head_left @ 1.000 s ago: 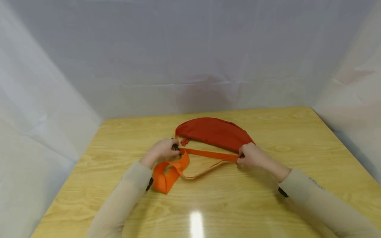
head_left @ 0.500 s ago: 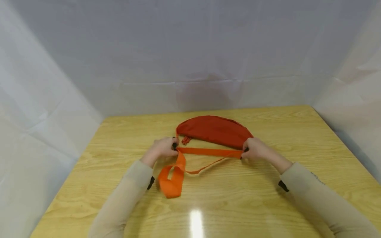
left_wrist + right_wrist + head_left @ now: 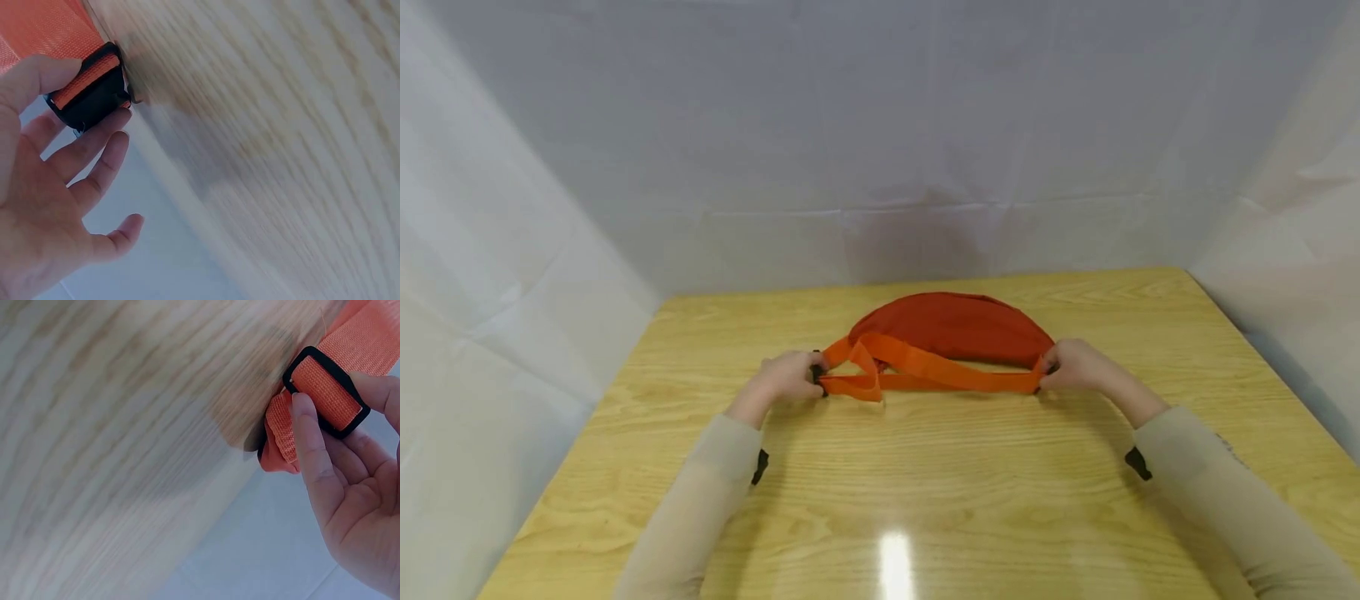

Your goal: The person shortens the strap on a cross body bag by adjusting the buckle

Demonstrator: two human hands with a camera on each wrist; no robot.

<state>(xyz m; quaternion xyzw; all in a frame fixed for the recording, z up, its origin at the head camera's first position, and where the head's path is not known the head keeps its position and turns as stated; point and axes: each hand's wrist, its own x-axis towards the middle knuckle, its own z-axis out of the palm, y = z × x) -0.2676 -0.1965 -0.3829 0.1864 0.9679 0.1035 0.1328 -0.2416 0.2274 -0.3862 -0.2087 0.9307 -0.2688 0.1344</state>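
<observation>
A red waist bag with a curved top edge lies toward the back of the table. Its orange strap stretches along the front of the bag between the two hands, with a twisted loop near the left end. My left hand pinches a black buckle between thumb and fingers, the strap threaded through it; the little finger sticks out free. At the bag's right corner, my right hand pinches a black strap slider by its edges, thumb on one side and fingertips on the other.
The wooden table reaches under both arms, with a bright reflection near its front. A pale sheet hangs behind it, and more sheeting stands at both sides. Beige sleeves cover the forearms.
Both hands have moved apart, left to the left and right to the right. The loose strap loop that hung toward the front is drawn up beside the bag, and the strap is straighter.
</observation>
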